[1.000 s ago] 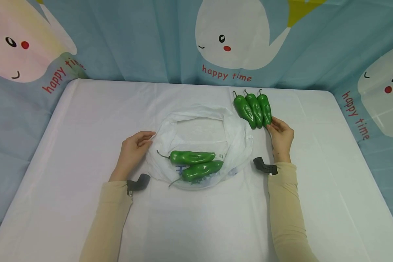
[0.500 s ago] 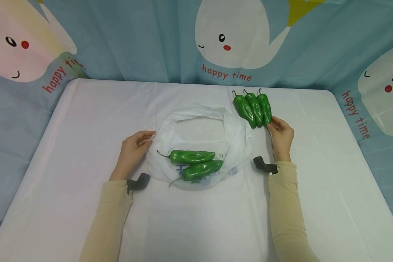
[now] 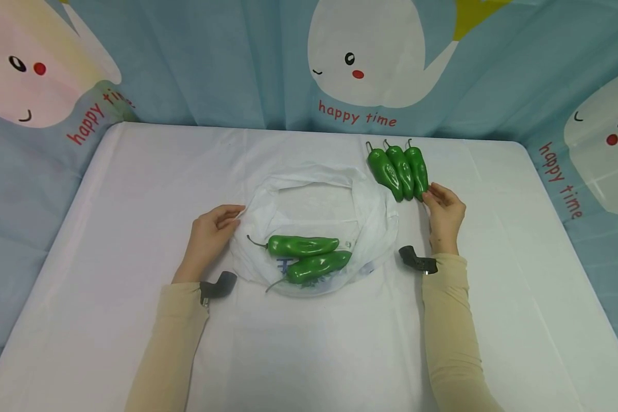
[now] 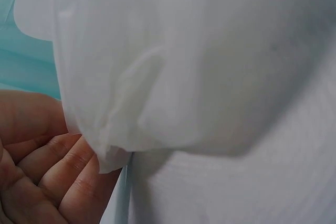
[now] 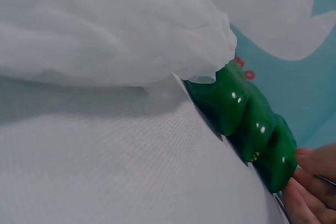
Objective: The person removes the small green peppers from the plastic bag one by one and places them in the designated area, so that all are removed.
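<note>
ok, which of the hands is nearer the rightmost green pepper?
Right. The right hand pinches the tip of the rightmost green pepper; the left hand is across the white bag, holding its left edge.

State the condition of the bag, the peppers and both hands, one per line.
White plastic bag: open, rumpled.
Two near peppers: lying within the bag's outline.
Three far peppers: side by side, stems pointing away.
Left hand: pinching the bag's edge.
Right hand: pinching the rightmost pepper near its tip.
</note>
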### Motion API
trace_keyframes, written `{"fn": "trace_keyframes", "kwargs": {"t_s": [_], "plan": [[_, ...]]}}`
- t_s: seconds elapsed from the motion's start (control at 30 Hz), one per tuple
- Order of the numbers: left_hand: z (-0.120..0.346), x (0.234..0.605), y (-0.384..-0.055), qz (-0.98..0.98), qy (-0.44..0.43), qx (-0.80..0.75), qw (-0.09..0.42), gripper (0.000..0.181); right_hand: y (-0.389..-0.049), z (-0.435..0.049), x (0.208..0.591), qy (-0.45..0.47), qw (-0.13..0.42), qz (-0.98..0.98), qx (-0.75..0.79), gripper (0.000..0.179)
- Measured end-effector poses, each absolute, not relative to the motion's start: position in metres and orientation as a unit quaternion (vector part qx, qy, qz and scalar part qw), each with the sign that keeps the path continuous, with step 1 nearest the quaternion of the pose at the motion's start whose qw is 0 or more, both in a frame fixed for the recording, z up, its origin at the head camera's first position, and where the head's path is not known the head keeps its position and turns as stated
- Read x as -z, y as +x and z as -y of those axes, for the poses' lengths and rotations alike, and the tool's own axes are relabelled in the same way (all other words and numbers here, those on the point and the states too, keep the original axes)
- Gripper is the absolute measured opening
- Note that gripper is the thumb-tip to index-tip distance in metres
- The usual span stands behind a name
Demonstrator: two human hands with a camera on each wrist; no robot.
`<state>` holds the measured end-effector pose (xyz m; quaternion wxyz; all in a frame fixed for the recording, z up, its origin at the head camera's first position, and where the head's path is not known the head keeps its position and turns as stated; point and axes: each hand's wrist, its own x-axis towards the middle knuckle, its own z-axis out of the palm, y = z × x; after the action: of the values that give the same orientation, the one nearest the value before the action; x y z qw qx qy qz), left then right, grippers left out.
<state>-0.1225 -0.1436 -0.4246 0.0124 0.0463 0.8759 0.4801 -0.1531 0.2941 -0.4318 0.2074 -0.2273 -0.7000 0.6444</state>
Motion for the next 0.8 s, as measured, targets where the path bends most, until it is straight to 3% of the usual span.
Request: {"fn": "trace_keyframes", "kwargs": {"t_s": [0.8], "plan": [[0.143, 0.425, -0.124, -0.875, 0.044, -0.482, 0.015, 0.028, -0.149, -0.287, 0.409, -0.182, 0.27, 0.666, -0.671, 0.027]]}}
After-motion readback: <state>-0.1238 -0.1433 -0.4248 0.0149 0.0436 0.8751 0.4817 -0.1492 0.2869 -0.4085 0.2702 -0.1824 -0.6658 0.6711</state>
